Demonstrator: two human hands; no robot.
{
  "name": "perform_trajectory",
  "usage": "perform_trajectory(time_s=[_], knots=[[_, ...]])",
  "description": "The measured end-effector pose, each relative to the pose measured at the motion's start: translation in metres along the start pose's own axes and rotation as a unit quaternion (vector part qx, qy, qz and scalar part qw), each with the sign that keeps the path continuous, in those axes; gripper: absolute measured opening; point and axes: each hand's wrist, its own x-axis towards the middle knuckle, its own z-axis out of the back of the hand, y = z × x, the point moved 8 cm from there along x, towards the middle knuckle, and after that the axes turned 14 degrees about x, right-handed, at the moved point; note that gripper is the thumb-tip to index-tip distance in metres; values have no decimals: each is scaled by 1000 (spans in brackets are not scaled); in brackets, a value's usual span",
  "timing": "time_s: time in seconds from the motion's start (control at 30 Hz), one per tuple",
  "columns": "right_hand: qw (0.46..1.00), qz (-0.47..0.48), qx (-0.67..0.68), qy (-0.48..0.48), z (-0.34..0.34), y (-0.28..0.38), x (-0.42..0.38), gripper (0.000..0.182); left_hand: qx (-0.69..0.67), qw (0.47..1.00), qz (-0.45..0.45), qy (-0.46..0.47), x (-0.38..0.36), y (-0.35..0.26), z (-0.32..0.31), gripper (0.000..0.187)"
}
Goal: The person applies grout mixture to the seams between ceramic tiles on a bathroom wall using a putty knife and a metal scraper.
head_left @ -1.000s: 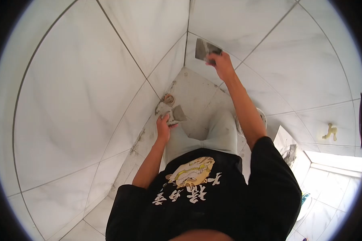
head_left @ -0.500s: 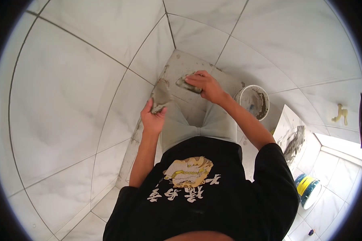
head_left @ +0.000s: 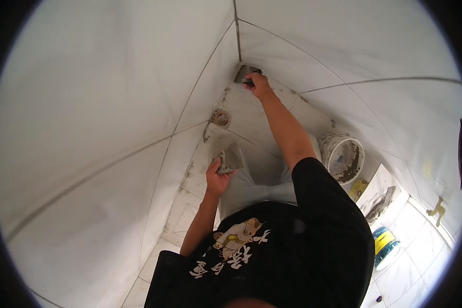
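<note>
A bare right grip [head_left: 257,85], fingers clamped on a scraper [head_left: 241,73], reaches into the low corner where the left wall [head_left: 113,102] and right wall [head_left: 354,41] meet the floor [head_left: 256,115]. Whether the blade touches tile or floor there cannot be told. Between six and seven o'clock from it, the left grip [head_left: 219,180] is closed on a smeared plate [head_left: 234,155], well apart from the corner. Nearer, at seven, a ring [head_left: 222,119] lies by the left wall. A spattered bucket [head_left: 327,154] stands between four and five o'clock, a panel [head_left: 372,187] just beyond it; farther out are a tap [head_left: 437,210] at four and a teal tub [head_left: 386,246] toward five. The step in hand looks like a scraper pass low in the corner; the next move appears to call for a steady wrist, a flat blade and a level plate.
</note>
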Motion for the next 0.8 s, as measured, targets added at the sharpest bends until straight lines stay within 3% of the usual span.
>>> perform_trajectory(time_s=[0.47, 0.57, 0.8], knots=[[990, -24, 137, -3, 0, -20, 42, 11, -11, 1000, 19, -20, 1, -1, 4, 34], [990, -9, 134, -40, -2, -14, 18, 9, 28, 1000, 7, -2, 3, 3, 12, 38], [990, 1, 140, 30, -29, 12, -17, 7, 4, 999, -4, 32, -2, -4, -5, 36]])
